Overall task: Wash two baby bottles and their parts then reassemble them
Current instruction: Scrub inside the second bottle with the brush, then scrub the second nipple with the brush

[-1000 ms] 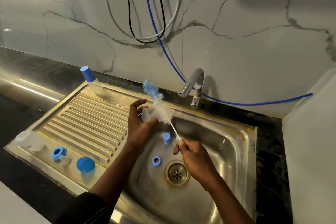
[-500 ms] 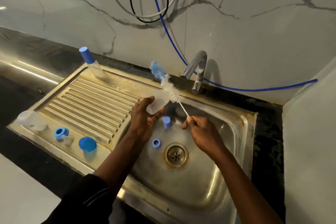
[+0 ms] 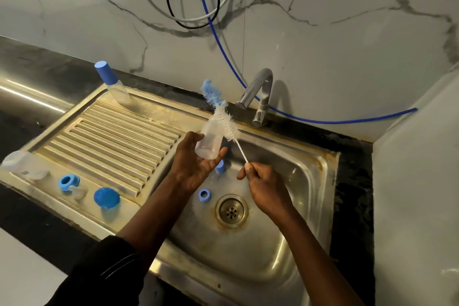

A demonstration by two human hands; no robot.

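Bottle first: where is it?

Middle of the frame, over the left side of the sink basin. It is clear, uncapped and tilted, with its base low in the left hand, whose thumb and fingers curl round its lower part.

And the right hand?

Just right of the left one, also over the basin. Its fingers are closed in a pinch on the thin wire stem of the bottle brush. The white bristles lie against the bottle's upper right side, and the blue tip sticks up past it, near the tap. Whether any bristles are inside the mouth, I cannot tell.

Anything lying in the basin?

A blue ring lies left of the drain. A small blue part is half hidden behind the left hand.

The rest?

On the ribbed drainboard, left of the basin. A capped bottle stands upright at its far corner, upper left. Along the near edge, lower left, sit a clear cup, a second blue ring touching a clear teat, and a blue dome. Dark bench runs in front.
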